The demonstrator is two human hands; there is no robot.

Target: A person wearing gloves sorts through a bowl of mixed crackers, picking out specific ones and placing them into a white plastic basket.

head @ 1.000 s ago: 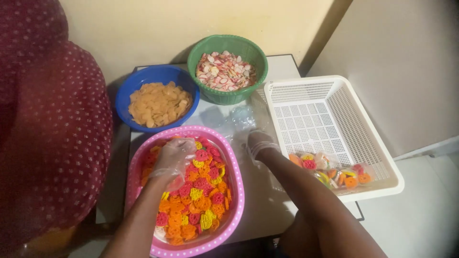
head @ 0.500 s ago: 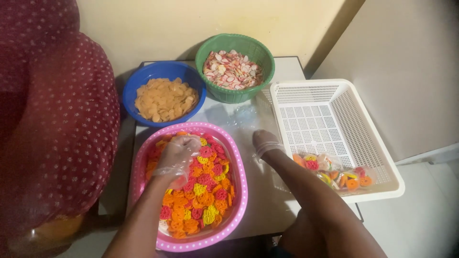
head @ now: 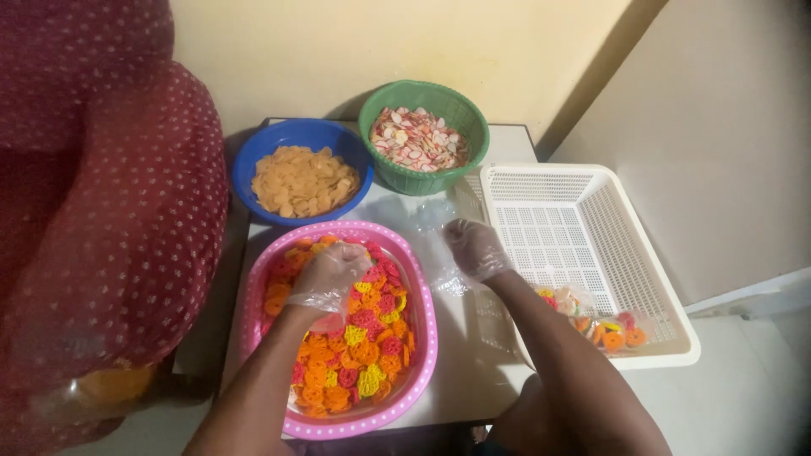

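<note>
"What's different now?"

"The left hand has gone deeper into the pink bowl, fingers curled on the orange wheel snacks. It's scooping some up."

"And the other hand?"

"The right hand slid right, pinching a clear bag on the table, near the white basket."

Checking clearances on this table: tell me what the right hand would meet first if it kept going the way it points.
The right hand points up and away over the table. First it would likely meet the clear plastic bag, then the green basket; depth is unclear.
</note>
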